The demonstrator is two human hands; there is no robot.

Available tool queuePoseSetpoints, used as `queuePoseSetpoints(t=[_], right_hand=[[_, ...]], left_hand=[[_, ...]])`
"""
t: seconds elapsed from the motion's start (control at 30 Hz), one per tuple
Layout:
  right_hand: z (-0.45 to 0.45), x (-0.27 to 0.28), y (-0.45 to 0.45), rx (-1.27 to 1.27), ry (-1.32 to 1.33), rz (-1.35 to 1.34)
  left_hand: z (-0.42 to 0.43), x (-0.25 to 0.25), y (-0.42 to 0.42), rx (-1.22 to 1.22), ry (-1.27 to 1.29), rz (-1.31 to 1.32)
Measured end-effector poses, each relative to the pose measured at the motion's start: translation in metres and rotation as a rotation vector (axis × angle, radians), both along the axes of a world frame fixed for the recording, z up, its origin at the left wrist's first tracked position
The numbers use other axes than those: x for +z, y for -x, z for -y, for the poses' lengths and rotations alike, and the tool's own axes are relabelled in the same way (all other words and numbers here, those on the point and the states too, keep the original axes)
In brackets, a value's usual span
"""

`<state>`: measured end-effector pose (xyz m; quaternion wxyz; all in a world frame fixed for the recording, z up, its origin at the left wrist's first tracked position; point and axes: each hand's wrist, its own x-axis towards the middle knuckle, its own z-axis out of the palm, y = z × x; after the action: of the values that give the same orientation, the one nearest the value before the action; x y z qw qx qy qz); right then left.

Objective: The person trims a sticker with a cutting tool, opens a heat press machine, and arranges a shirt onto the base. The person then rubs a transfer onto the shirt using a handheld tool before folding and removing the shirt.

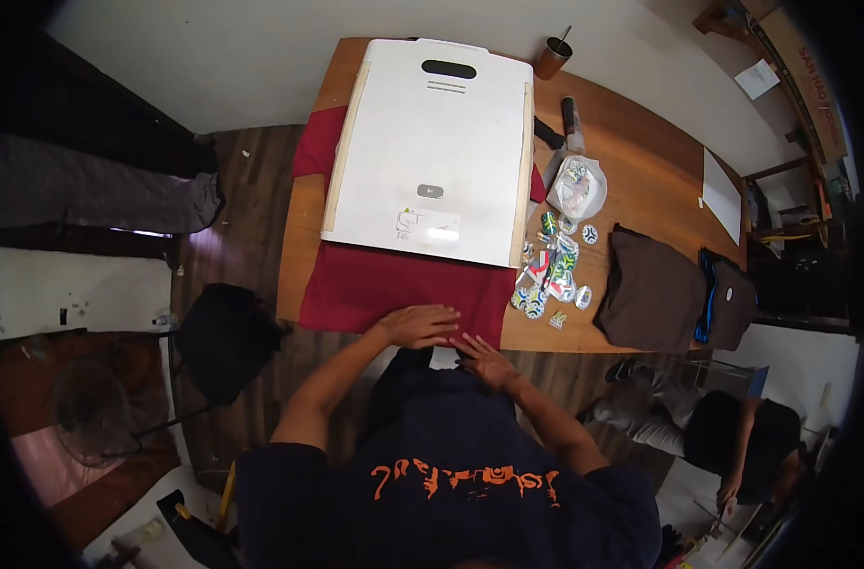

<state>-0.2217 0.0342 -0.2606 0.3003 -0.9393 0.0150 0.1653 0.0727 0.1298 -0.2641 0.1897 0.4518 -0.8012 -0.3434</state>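
Observation:
A dark red cloth, likely a garment point(403, 284), is spread on the wooden table, with parts of it showing on both sides of a large white panel point(403, 142) that lies over it. The panel has a dark oval slot point(449, 69) near its far end and a small grey button point(430, 191). My left hand point(420, 325) rests flat on the cloth near the table's front edge, fingers stretched to the right. Just right of it, my right hand point(486, 362) touches the cloth's near edge with fingers extended. Neither hand visibly holds anything.
Right of the panel lie several patterned stickers or cutouts point(557, 270) and a plastic bag point(577, 188). Folded brown cloth point(652, 289) sits farther right on the table point(640, 142). A brown cup point(552, 59) stands at the back. Another person point(735, 446) is at lower right.

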Motion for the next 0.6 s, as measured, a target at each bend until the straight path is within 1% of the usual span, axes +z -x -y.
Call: queuePoseSetpoints(t=[0.03,0.1,0.13,0.23,0.3,0.33,0.4,0.47,0.5,0.53,0.6], right_hand=[[0.001,0.001,-0.001,0.006,0.002,-0.010],[0.001,0.008,-0.004,0.015,0.002,-0.031],[0.001,0.009,-0.004,0.009,0.002,-0.026],[0.001,0.009,-0.003,-0.006,-0.015,-0.008],[0.005,0.008,-0.001,-0.019,-0.044,0.017],[0.005,0.008,0.003,-0.147,-0.167,-0.078],[0.004,0.011,0.013,-0.405,-0.409,-0.271],[0.007,0.019,0.008,-0.517,-0.355,-0.083],[0.009,0.027,0.003,-0.569,-0.329,0.010],[0.010,0.032,-0.009,-0.574,-0.254,0.133],[0.008,0.045,-0.045,-0.583,-0.098,0.374]], left_hand=[[-0.001,-0.003,-0.001,0.158,0.087,0.054],[0.004,0.035,-0.006,0.472,0.258,0.162],[0.009,0.043,-0.002,0.661,0.164,0.129],[0.007,0.026,0.008,0.501,0.127,0.331],[-0.011,-0.012,0.021,0.249,0.097,0.259],[-0.024,-0.028,0.031,0.122,0.080,0.222],[-0.044,-0.040,0.052,0.090,0.210,0.112],[-0.066,-0.093,0.071,-0.020,-0.205,0.040],[-0.068,-0.092,0.072,-0.073,-0.415,0.004],[-0.071,-0.091,0.067,-0.053,-0.357,0.032],[-0.061,-0.032,0.046,-0.017,-0.239,0.086]])
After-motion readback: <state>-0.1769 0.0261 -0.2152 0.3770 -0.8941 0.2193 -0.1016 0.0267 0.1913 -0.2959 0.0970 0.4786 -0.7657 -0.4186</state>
